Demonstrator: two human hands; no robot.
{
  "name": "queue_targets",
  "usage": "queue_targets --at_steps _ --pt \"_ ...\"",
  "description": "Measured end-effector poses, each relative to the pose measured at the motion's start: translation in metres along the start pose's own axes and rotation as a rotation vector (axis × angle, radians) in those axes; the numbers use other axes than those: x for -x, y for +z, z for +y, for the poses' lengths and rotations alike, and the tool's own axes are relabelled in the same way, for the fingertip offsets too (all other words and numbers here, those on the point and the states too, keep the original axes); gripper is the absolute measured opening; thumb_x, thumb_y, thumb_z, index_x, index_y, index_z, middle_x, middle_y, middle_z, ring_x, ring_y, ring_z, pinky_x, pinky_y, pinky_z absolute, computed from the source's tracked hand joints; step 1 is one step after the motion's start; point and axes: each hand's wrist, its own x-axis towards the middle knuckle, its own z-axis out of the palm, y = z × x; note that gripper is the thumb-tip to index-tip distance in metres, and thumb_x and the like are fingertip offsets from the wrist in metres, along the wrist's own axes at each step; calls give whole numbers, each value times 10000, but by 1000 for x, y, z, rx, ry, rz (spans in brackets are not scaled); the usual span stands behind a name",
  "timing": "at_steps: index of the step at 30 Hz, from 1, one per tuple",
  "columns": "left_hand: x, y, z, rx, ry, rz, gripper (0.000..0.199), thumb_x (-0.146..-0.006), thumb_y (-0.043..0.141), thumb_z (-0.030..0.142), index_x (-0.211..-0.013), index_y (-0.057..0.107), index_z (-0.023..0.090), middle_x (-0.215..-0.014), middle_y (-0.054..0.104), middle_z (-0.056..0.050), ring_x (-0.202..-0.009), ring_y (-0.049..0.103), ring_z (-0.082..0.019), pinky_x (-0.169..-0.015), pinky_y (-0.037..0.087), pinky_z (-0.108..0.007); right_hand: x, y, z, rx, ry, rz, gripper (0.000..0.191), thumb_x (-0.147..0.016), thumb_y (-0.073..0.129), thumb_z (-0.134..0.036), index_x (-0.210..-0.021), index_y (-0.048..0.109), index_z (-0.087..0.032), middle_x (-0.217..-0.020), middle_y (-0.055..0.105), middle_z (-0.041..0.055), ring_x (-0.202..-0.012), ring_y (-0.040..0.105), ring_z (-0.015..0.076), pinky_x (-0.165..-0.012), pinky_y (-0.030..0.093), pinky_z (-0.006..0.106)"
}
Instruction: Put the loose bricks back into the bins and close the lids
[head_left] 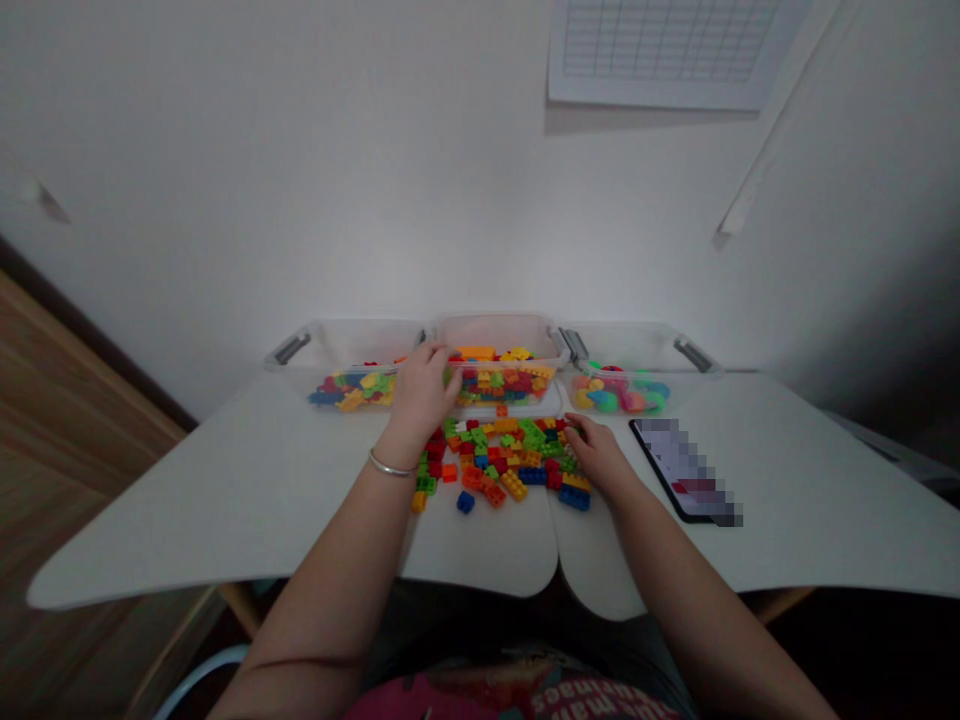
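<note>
My left hand (pixel 429 388) is at the front left rim of the middle clear plastic bin (pixel 499 322). Its thumb and fingers are bent together, and a bit of green (pixel 448 375), seemingly a building brick, shows between them. A spread of mixed building bricks (pixel 514 485) in red, orange, yellow, green and blue lies on the white table in front of the bin. At the right edge of this spread rests my right hand (pixel 596 447), its fingers stretched over the bricks with the tips touching some. What lies under those fingers is partly hidden.
The left bin (pixel 360 335) and the middle one hold more bricks; the right bin (pixel 630 340) contains rounded colourful toys (pixel 622 395). A phone (pixel 682 475) lies right of my right hand. A seam divides the white table (pixel 480 555) near its front edge. The wall stands behind.
</note>
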Motion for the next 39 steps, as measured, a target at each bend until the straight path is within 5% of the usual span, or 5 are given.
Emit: queue_targets --at_steps 11,17,22,32,39 --pt "6 -2 12 -146 25 -161 376 -870 605 272 -1229 612 162 -1255 638 -149 -1262 503 -334 -1077 418 -475 -2 0 -1 1 -14 -13 415 -931 465 -342 -1229 676 -144 -1238 701 146 -1199 612 276 -1060 434 427" --pt "10 -10 7 42 16 5 358 -873 557 231 -1225 588 170 -1332 594 -133 -1265 515 -286 -1118 383 -466 -1 -1 -2 -27 30 -7 442 -949 433 -357 -1263 655 -138 -1279 679 156 -1215 602 280 -1069 429 434" --pt "23 -24 1 70 -131 153 199 -861 504 203 -1033 604 182 -1078 655 -101 -1058 598 -245 -967 485 -393 0 -1 -3 -2 31 -2 440 -957 419 -364 -1262 657 -155 -1265 688 133 -1192 609 277 -1058 434 424" --pt "53 -22 -36 -179 -286 -567 303 -932 440 241 -1117 671 173 -1170 722 -125 -1054 674 -256 -896 514 -342 0 1 -2 -15 25 11 463 -959 406 -362 -1271 648 -121 -1248 691 160 -1194 608 287 -1051 437 439" --pt "60 -1 -55 -131 -191 -575 377 -938 418 198 -1234 637 117 -1320 641 -159 -1203 614 -241 -1046 463 -331 1 -1 -4 -22 24 -18 493 -960 401 -376 -1292 633 -95 -1278 673 173 -1198 602 297 -1048 439 438"
